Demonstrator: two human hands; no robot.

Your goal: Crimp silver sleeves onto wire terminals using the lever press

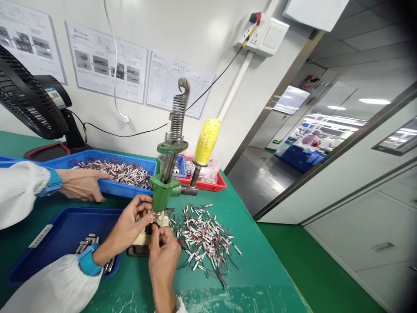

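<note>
Under the ram of a green hand press [162, 194], my left hand [132, 224] and my right hand [164, 252] come together. Both are closed in a pinch at the press base. What lies between the fingertips is too small and hidden to name. The press has a coil spring [178, 115] on top and a lever with a yellow-wrapped handle [207, 141]. Just right of my right hand lies a loose pile of small silvery parts with red and black wires [205, 237].
Another hand [81, 182], in a white sleeve, grips a blue bin [125, 191] of wired parts. A dark blue tray [65, 221] holds several metal pieces [87, 241]. Behind the press stands a red tray [211, 188]. A black fan [35, 95] stands back left.
</note>
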